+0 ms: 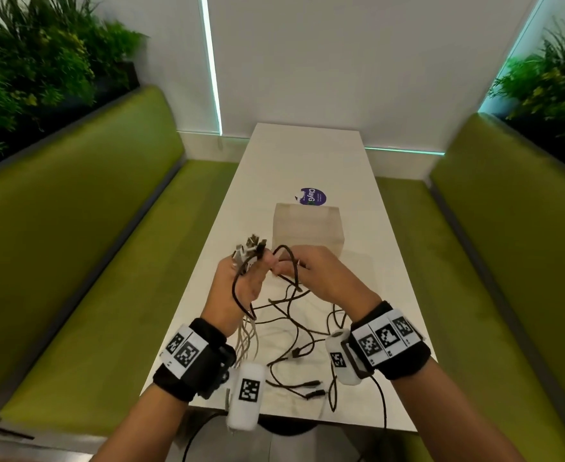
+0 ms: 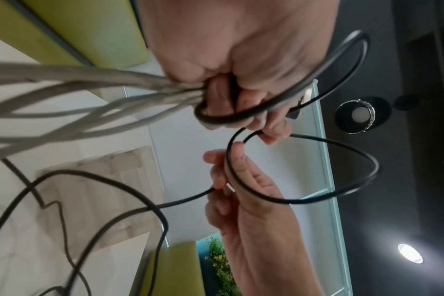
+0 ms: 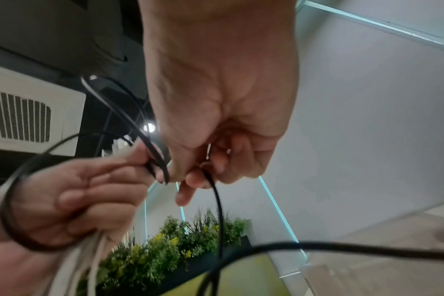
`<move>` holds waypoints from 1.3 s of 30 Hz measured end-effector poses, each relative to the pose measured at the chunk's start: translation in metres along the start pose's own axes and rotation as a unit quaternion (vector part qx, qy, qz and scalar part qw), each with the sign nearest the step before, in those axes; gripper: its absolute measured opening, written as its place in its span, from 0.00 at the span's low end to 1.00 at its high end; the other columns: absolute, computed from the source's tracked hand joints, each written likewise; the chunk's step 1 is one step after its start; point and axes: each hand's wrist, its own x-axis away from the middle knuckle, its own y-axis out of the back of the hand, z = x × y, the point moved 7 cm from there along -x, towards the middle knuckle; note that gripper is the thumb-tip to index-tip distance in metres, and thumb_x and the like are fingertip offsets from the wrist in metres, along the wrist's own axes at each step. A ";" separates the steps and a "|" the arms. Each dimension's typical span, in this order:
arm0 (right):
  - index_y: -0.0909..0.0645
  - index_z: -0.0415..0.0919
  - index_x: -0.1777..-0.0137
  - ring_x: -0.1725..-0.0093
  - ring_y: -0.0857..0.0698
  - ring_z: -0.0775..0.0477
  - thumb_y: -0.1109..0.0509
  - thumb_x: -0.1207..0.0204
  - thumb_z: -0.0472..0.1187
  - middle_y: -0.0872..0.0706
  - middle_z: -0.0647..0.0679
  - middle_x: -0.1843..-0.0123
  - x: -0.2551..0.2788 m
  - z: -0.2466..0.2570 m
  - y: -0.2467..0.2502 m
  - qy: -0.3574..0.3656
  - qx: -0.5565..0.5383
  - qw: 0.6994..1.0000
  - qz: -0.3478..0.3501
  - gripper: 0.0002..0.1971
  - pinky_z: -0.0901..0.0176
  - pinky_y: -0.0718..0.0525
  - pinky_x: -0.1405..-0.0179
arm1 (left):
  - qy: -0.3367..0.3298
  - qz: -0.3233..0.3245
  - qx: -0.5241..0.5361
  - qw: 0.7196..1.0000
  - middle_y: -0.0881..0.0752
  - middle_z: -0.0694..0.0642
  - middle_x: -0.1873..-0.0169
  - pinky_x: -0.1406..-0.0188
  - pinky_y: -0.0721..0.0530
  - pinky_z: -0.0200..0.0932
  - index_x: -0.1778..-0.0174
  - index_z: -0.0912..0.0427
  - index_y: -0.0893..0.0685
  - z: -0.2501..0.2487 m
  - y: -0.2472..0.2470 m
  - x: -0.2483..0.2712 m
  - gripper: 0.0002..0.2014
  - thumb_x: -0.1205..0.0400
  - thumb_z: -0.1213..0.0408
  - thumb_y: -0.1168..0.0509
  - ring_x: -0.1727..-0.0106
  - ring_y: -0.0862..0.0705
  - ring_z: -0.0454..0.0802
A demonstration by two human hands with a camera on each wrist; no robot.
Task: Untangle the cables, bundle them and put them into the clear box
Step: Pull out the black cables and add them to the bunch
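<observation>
My left hand (image 1: 241, 278) is raised over the near half of the table and grips a bunch of white cables (image 2: 94, 94) together with a loop of black cable (image 1: 237, 295); their plugs (image 1: 249, 250) stick up above the fist. My right hand (image 1: 311, 268), close beside it, pinches a black cable (image 2: 304, 170) between thumb and fingers (image 3: 216, 160). More black cable (image 1: 294, 348) lies tangled on the table below both hands. The clear box (image 1: 308, 228) stands just beyond the hands, mid-table.
The white table (image 1: 308, 155) is narrow, with green benches (image 1: 91, 261) along both sides. A purple round sticker (image 1: 313, 196) lies behind the box. Plants (image 1: 24, 78) stand behind the benches. Loose cable ends (image 1: 308, 388) reach the near table edge.
</observation>
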 end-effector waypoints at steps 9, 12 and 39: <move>0.18 0.41 0.59 0.63 0.26 0.54 0.35 0.19 0.41 0.24 0.52 0.65 -0.009 -0.055 -0.010 -0.033 0.073 0.997 -0.006 0.09 0.68 0.31 0.64 | -0.018 -0.022 0.021 0.999 0.37 0.45 0.83 0.84 0.43 0.34 0.70 0.49 0.15 -0.013 0.023 -0.005 0.12 0.19 0.58 0.35 0.82 0.43 0.42; 0.15 0.35 0.51 0.56 0.24 0.49 0.33 0.21 0.38 0.24 0.46 0.55 -0.021 -0.080 -0.003 -0.076 0.128 0.989 -0.025 0.08 0.63 0.33 0.60 | -0.008 -0.051 0.088 0.995 0.27 0.44 0.81 0.88 0.43 0.30 0.70 0.48 0.17 -0.019 0.026 -0.006 0.21 0.13 0.69 0.43 0.84 0.40 0.37; 0.14 0.28 0.45 0.46 0.15 0.40 0.41 0.29 0.18 0.14 0.37 0.42 0.014 -0.078 0.034 -0.074 0.142 0.977 -0.137 0.18 0.57 0.20 0.39 | -0.016 -0.079 0.046 0.996 0.37 0.46 0.84 0.84 0.44 0.34 0.66 0.55 0.18 -0.003 0.041 -0.012 0.13 0.17 0.55 0.37 0.85 0.42 0.40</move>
